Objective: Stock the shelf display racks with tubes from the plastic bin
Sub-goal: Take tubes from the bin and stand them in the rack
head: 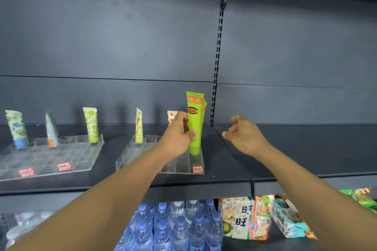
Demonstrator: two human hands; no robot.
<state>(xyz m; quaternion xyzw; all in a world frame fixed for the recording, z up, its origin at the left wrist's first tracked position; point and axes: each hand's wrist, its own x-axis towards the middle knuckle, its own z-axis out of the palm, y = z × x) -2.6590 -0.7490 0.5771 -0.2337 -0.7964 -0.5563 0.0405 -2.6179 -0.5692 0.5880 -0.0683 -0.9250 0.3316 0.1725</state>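
A bright green tube (194, 120) stands cap-down in the right column of the clear display rack (183, 164), with another green tube (204, 108) just behind it. My left hand (179, 134) grips the front green tube between thumb and fingers. My right hand (243, 135) hovers to the right of the rack, above the bare shelf, fingers loosely curled and holding nothing. A yellow-green tube (139, 126) and a partly hidden white and orange tube (171, 117) stand in the same rack. The plastic bin is out of view.
A second clear rack (51, 159) on the left holds three patterned tubes. The dark shelf (285, 149) runs to the right past a slotted upright (217, 57). Below are water bottles (179, 228) and snack packs (248, 218).
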